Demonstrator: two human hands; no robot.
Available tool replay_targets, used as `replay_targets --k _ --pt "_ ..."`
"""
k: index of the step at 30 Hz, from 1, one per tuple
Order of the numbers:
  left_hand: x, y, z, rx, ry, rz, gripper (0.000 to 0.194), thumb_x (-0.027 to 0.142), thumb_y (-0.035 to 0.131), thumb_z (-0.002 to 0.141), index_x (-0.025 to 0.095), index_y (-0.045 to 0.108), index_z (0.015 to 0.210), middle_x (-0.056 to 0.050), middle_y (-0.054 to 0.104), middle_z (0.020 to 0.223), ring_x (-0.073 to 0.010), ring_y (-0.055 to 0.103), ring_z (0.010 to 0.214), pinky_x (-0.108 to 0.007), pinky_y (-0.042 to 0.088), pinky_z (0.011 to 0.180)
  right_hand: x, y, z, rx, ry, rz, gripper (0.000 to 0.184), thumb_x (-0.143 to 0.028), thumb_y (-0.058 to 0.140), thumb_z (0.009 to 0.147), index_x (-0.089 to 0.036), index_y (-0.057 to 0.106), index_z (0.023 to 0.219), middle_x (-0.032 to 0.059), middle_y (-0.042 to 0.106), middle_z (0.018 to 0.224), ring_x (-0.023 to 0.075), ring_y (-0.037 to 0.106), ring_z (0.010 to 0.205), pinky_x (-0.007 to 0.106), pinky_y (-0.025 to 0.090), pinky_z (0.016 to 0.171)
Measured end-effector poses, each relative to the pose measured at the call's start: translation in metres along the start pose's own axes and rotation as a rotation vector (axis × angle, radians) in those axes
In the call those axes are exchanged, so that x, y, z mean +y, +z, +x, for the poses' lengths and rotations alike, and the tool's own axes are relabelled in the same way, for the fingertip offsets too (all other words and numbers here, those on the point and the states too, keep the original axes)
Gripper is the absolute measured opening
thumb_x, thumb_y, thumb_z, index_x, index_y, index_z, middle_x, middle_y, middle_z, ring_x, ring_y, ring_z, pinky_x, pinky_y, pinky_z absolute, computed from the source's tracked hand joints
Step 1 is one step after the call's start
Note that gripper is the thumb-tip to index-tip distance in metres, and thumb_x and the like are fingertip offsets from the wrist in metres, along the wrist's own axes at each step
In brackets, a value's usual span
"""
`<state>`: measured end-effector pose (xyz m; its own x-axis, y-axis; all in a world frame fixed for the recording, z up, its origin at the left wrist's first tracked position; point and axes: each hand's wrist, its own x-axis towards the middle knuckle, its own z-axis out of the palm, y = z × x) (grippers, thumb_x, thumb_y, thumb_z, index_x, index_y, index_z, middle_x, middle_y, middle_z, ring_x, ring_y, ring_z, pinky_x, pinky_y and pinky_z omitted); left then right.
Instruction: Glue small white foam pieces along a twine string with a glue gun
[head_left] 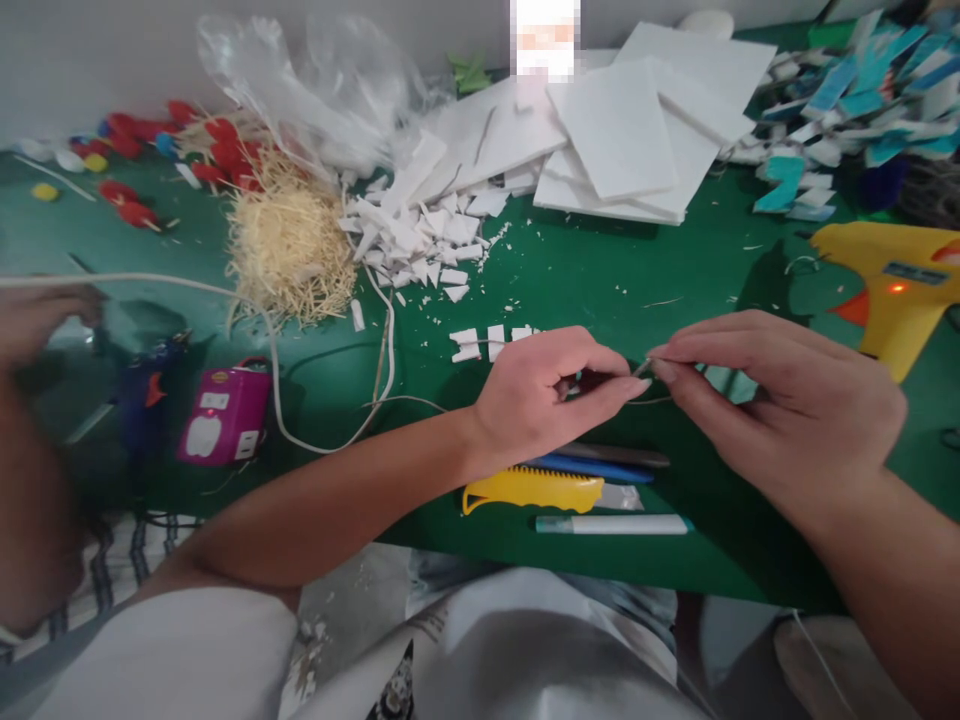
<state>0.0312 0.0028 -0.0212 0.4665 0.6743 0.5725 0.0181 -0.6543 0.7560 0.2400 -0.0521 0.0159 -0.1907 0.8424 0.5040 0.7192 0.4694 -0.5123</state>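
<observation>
My left hand (pixel 551 395) and my right hand (pixel 787 395) meet above the green table, both in a pinch. Between their fingertips is a short stretch of a thin grey strand (pixel 643 369); its exact kind is too small to make out. Just behind my left hand lie small notched white foam pieces (pixel 466 345), partly covered by it. Below the left wrist rest a yellow utility knife (pixel 532 491), a blue pen-like tool (pixel 600 468) and a white marker (pixel 630 524).
A yellow glue gun (pixel 885 265) with a lit light stands right. White foam sheets (pixel 619 130), foam scraps (pixel 412 235) and a straw-like bundle (pixel 292 240) lie behind. A magenta power adapter (pixel 225 412) and white cable (pixel 277 400) are left, near another person's hand (pixel 45 318).
</observation>
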Motion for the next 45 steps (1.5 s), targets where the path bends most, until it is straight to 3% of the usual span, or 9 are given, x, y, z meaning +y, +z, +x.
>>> replay_targets --k 4,9,13,20,26,34,41,45 --pt "-0.005 0.002 0.0 0.034 0.088 -0.087 0.015 0.023 0.083 0.1 0.017 0.075 0.088 0.003 0.076 0.076 -0.0039 0.062 0.062 -0.014 0.049 0.058 0.0 0.002 0.0 -0.001 -0.027 -0.009 0.023 -0.014 0.074 0.098 -0.037 0.076 0.094 -0.0039 0.085 0.089 0.019 0.081 0.073 0.033 0.067 0.06" --pt "-0.007 0.002 -0.001 0.049 0.093 -0.093 0.004 0.022 0.08 0.103 0.021 0.081 0.1 0.0 0.081 0.088 -0.0064 0.071 0.073 -0.017 0.054 0.062 0.002 0.002 -0.002 -0.025 -0.07 -0.011 0.025 -0.012 0.074 0.097 -0.036 0.076 0.098 -0.0025 0.085 0.091 0.0175 0.08 0.071 0.03 0.064 0.057" --pt "-0.005 -0.001 -0.003 0.054 0.118 0.05 0.004 0.024 0.081 0.102 0.021 0.083 0.103 -0.002 0.077 0.094 -0.0101 0.073 0.085 -0.024 0.059 0.075 0.003 0.004 -0.001 -0.035 -0.06 0.016 0.023 -0.013 0.074 0.096 -0.036 0.076 0.096 -0.0024 0.085 0.089 0.0174 0.079 0.068 0.029 0.06 0.052" --pt "-0.001 -0.003 -0.004 0.062 0.144 0.207 0.005 0.03 0.079 0.104 0.028 0.082 0.101 -0.004 0.082 0.112 -0.0177 0.074 0.105 -0.04 0.06 0.1 0.005 0.009 -0.003 -0.043 -0.094 0.008 0.024 -0.011 0.071 0.098 -0.034 0.074 0.097 -0.0042 0.085 0.091 0.0153 0.081 0.074 0.026 0.061 0.057" --pt "-0.006 -0.002 -0.005 0.061 0.094 0.222 0.01 0.025 0.073 0.108 0.028 0.082 0.104 -0.002 0.084 0.109 -0.0158 0.076 0.104 -0.036 0.059 0.096 0.004 0.006 -0.003 -0.03 -0.059 0.025 0.022 -0.015 0.074 0.097 -0.037 0.076 0.093 -0.0056 0.085 0.089 0.0173 0.081 0.071 0.029 0.064 0.057" --pt "-0.014 0.003 -0.005 0.108 0.173 0.343 0.009 0.025 0.072 0.107 0.024 0.08 0.103 -0.001 0.083 0.099 -0.0161 0.075 0.097 -0.037 0.052 0.093 0.0 0.005 0.0 -0.046 -0.125 -0.055 0.02 -0.016 0.072 0.098 -0.035 0.074 0.091 -0.0041 0.086 0.088 0.0179 0.081 0.069 0.03 0.068 0.06" --pt "-0.014 0.002 -0.006 0.046 0.16 0.333 0.01 0.019 0.071 0.1 0.024 0.078 0.106 -0.001 0.083 0.103 -0.0167 0.076 0.1 -0.036 0.052 0.096 0.0 0.002 0.0 -0.056 -0.083 -0.061 0.02 -0.017 0.072 0.098 -0.036 0.073 0.092 -0.0045 0.085 0.087 0.0184 0.081 0.069 0.032 0.065 0.056" --pt "-0.013 0.001 -0.006 0.022 0.137 0.328 0.006 0.024 0.073 0.103 0.023 0.078 0.104 -0.001 0.083 0.104 -0.016 0.075 0.101 -0.036 0.051 0.098 0.002 0.002 0.0 -0.035 -0.134 -0.078 0.02 -0.015 0.072 0.098 -0.034 0.069 0.094 -0.0045 0.084 0.084 0.0173 0.08 0.069 0.03 0.063 0.055"
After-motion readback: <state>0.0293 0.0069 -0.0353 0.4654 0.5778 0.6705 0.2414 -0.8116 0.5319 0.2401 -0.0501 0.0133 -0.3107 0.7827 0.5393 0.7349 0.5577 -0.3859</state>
